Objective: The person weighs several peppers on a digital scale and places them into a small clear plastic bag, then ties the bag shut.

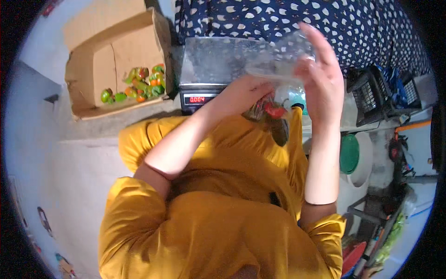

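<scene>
Between my hands hangs a clear plastic bag (284,75) with red and dark green peppers (276,110) low in it, above my lap. My left hand (252,91) is closed around the bag's side, over the peppers. The other hand, my right hand (322,71), is raised at the bag's upper right edge, its fingers spread; whether it pinches the film is unclear. Behind the hands stands a digital scale (212,62) with a metal pan and a lit red display reading 0.004.
An open cardboard box (80,83) at the left holds small green, orange and red peppers (141,85). Dark patterned cloth (258,15) hangs behind the scale. Black plastic crates (371,94) stand at the right, above a green lid (349,153).
</scene>
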`<state>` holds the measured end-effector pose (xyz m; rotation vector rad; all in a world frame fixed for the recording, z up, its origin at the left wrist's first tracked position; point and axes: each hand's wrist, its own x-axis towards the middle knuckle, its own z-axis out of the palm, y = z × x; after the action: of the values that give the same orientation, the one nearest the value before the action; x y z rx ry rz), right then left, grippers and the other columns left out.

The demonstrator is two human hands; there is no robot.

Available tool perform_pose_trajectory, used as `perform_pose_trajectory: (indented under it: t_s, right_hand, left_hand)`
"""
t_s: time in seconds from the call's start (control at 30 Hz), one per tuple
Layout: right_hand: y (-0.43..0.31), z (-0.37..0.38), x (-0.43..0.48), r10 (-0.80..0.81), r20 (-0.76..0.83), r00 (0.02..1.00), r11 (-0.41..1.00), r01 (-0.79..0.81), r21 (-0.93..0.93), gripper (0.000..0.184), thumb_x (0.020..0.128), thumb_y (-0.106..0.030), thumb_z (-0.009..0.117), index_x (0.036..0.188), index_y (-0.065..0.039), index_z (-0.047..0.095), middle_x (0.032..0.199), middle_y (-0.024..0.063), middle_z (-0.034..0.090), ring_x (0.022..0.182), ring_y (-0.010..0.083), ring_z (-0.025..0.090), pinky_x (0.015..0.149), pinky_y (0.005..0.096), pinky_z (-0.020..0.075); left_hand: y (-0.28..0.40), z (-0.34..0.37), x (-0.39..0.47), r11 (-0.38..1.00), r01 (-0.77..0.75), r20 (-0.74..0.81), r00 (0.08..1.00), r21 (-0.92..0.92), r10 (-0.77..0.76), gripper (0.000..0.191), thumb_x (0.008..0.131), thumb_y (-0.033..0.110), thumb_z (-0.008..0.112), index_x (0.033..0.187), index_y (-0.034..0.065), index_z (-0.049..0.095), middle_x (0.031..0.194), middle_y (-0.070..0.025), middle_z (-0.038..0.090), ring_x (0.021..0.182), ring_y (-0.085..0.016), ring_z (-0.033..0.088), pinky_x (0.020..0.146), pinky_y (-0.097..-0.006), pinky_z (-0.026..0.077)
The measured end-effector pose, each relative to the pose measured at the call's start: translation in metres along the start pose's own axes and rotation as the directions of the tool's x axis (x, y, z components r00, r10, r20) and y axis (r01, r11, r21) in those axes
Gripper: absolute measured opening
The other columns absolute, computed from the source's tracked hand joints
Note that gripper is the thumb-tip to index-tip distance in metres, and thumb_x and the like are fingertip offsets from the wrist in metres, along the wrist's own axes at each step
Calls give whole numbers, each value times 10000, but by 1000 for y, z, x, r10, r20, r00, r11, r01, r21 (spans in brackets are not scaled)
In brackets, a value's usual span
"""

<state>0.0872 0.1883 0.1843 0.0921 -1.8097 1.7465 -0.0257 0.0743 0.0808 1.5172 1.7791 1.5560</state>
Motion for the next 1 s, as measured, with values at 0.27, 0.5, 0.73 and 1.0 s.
perform_pose_trajectory:
  t_s: [0.27,0.5,0.73,1.0]
  right_hand:
    - [111,-15,-111,692,55,720,671,-669,320,612,774,-303,705,1273,-54,452,1137,62,539,1027,151,515,874,315,419]
    - [116,16,-108,830,256,495,498,-865,58,198,733,22,608,923,-33,599,820,42,602,690,144,572,615,281,457]
    - [113,14,-129,851,292,436,331,-878,346,226,854,-189,591,1023,-42,555,844,1,575,709,103,542,626,258,437]
    - [114,16,-136,806,212,552,554,-830,56,388,841,-115,602,1204,-13,509,1068,31,577,946,137,544,820,270,431]
  left_hand:
    - [-21,1,-22,994,-94,38,995,52,92,266,895,258,464,908,49,627,872,-167,638,918,-292,608,813,-391,458]
    - [-16,8,-36,979,-44,137,990,199,17,229,818,272,521,877,80,631,785,-163,644,704,-366,622,631,-450,488]
    - [-58,26,-31,994,-6,188,982,-108,26,241,817,191,563,1021,82,633,914,-136,669,832,-246,646,757,-357,490]
    - [-59,35,-28,965,160,119,983,-205,-138,206,806,163,620,964,31,627,899,-82,669,814,-153,605,781,-303,461]
